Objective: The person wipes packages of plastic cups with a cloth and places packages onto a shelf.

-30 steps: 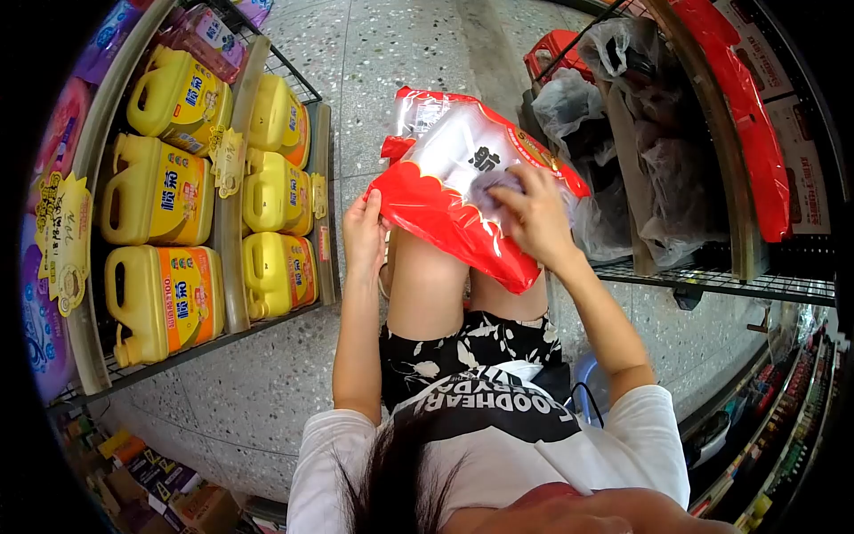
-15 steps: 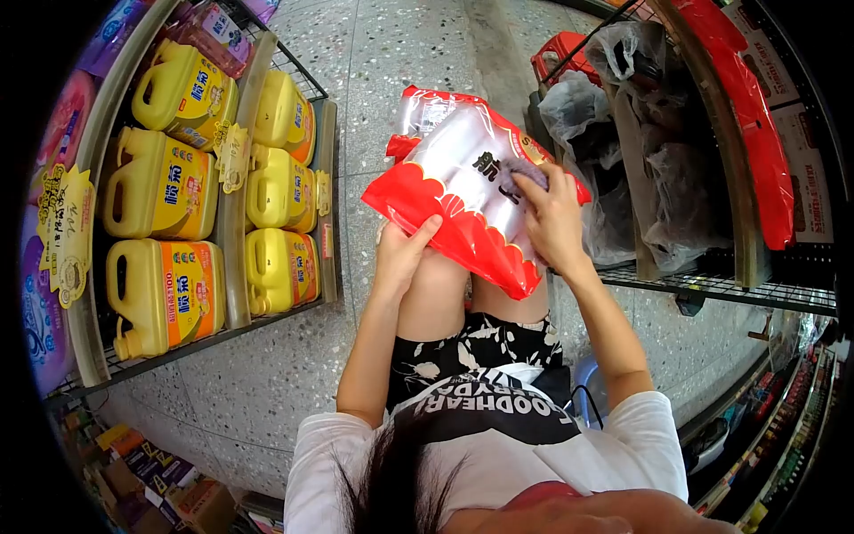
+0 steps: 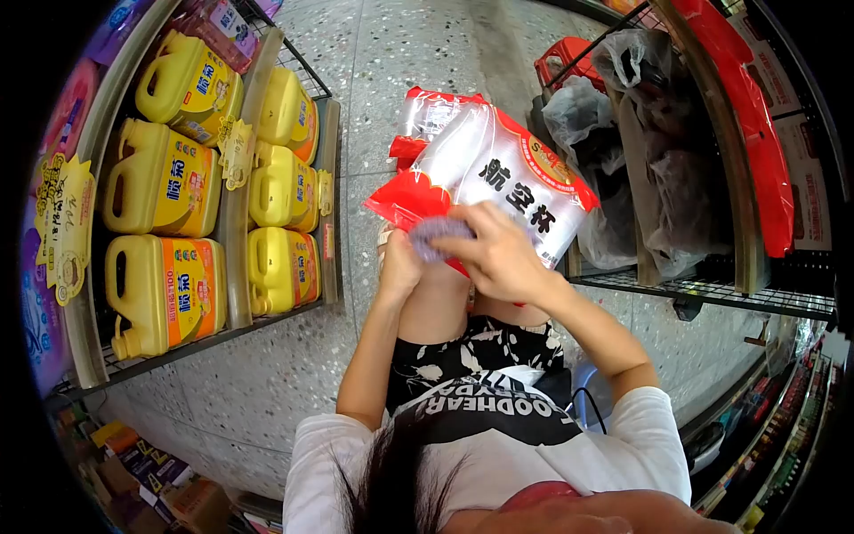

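Observation:
A red and clear plastic pack of cups [image 3: 511, 178] with black lettering rests over my lap. At its near left corner my left hand [image 3: 402, 264] is closed on the red edge, its fingers partly hidden behind the pack and cloth. My right hand [image 3: 505, 254] is closed on a crumpled purple-grey cloth [image 3: 440, 237], pressed against the near edge of the pack close to my left thumb. The hand covers part of the pack. Beyond it lies a second red and clear pack [image 3: 436, 114], partly hidden by the first.
On the left, a wire shelf holds several yellow detergent jugs [image 3: 173, 178] with price tags [image 3: 236, 151]. A rack [image 3: 712, 289] with plastic-bagged goods [image 3: 685, 200] stands at the right. Cartons [image 3: 160, 472] are at the lower left. Speckled floor [image 3: 409, 44] runs between the shelves.
My right hand has moved the cloth left and toward me, from the pack's middle to its near left edge. The lettering is now uncovered. My left hand keeps its hold.

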The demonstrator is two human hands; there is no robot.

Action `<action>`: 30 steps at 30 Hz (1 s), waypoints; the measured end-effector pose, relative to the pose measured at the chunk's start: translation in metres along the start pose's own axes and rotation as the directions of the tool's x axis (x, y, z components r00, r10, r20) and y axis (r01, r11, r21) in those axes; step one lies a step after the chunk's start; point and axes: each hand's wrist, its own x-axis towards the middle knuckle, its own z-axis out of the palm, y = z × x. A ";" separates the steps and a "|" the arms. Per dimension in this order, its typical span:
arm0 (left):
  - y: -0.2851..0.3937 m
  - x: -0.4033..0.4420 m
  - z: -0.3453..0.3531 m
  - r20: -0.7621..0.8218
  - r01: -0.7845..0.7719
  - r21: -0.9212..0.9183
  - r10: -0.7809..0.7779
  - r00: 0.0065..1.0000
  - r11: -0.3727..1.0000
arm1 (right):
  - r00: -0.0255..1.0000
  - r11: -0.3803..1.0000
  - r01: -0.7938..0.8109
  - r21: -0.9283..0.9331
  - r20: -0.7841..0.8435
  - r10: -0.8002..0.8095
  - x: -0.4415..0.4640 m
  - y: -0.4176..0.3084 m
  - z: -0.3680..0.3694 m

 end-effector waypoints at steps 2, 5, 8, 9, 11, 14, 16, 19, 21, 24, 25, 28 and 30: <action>-0.010 0.004 -0.001 0.008 -0.168 0.204 0.169 0.986 0.965 | 0.994 0.997 0.021 -0.068 -0.108 -0.028 0.025 0.005 0.003; -0.023 0.009 -0.013 0.074 -0.095 0.309 0.076 0.994 0.946 | 0.988 0.982 0.092 -0.166 -0.109 -0.111 0.056 0.011 0.025; -0.024 0.008 -0.013 0.053 -0.103 0.284 0.092 0.994 0.953 | 0.996 0.969 0.070 -0.237 -0.038 -0.081 0.073 0.027 0.049; -0.025 0.009 -0.012 0.059 -0.119 0.211 0.109 0.992 0.970 | 0.998 0.958 0.030 -0.284 -0.046 -0.045 0.079 0.033 0.048; -0.028 0.008 -0.009 0.045 -0.104 0.070 0.101 0.994 0.992 | 0.997 0.925 -0.053 -0.376 -0.065 0.031 0.089 0.047 0.040; -0.028 0.010 -0.008 0.057 -0.130 0.078 0.126 0.990 0.988 | 0.993 0.907 -0.120 -0.404 -0.047 0.110 0.103 0.071 0.027; -0.031 0.012 -0.011 0.074 -0.082 0.058 0.078 0.994 0.995 | 0.988 0.880 -0.151 -0.449 -0.067 0.136 0.109 0.084 0.025; -0.029 0.008 -0.008 0.064 -0.129 0.096 0.123 0.990 0.987 | 0.963 0.817 -0.267 -0.511 -0.108 0.247 0.112 0.115 0.018; -0.029 0.008 -0.008 0.057 -0.147 0.102 0.142 0.988 0.984 | 0.936 0.783 -0.350 -0.514 -0.164 0.311 0.110 0.142 0.013; -0.036 0.011 -0.008 0.061 -0.114 0.066 0.110 0.992 0.991 | 0.896 0.725 -0.442 -0.528 -0.300 0.327 0.104 0.156 0.010; -0.036 0.012 -0.009 0.065 -0.109 0.073 0.105 0.992 0.991 | 0.901 0.732 -0.433 -0.527 -0.290 0.324 0.103 0.155 0.009; -0.036 0.012 -0.010 0.075 -0.086 0.064 0.081 0.994 0.994 | 0.924 0.775 -0.382 -0.504 -0.226 0.309 0.102 0.139 0.013; -0.037 0.011 -0.009 0.058 -0.082 0.052 0.079 0.995 0.995 | 0.946 0.814 -0.323 -0.482 -0.161 0.280 0.103 0.120 0.021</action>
